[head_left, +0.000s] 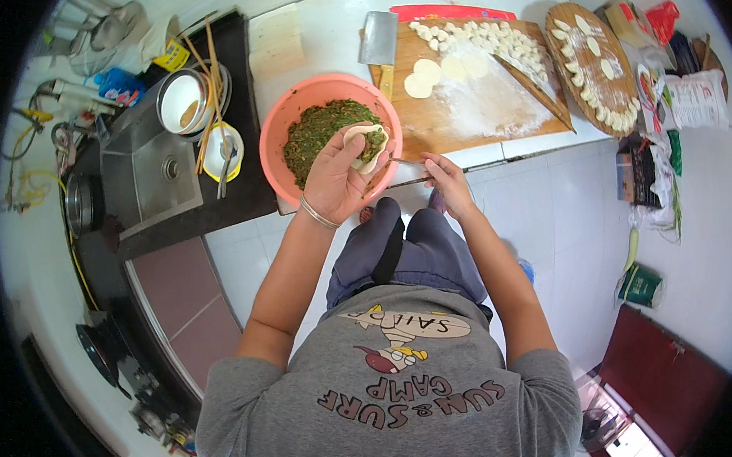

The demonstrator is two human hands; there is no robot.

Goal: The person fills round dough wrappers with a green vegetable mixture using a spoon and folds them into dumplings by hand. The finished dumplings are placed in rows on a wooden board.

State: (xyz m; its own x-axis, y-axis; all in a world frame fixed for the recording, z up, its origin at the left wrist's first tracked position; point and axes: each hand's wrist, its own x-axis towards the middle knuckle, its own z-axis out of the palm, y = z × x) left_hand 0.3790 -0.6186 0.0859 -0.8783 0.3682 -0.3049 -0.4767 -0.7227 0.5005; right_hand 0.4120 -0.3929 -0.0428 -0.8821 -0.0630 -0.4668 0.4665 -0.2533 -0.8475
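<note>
My left hand [334,176] holds a round dumpling wrapper [377,160] cupped in its fingers, with a lump of green filling [373,142] on it. Between the fingers of my right hand [448,185] is a thin metal utensil [405,161], pointing left toward the wrapper; its kind cannot be made out. Below my left hand stands a pink basin [269,147] of chopped green and brown filling [305,136]. On the floured wooden board [423,135] lie flat wrappers [418,85], many small dough pieces [481,34] and a rolling pin [535,91].
A cleaver [379,39] lies at the board's left edge. Beyond the board's right end, a round tray [555,16] carries rows of dumplings [582,84]. At left are a sink [143,188], stacked bowls [180,98] with long chopsticks [213,54], and a yellow-rimmed bowl [233,174].
</note>
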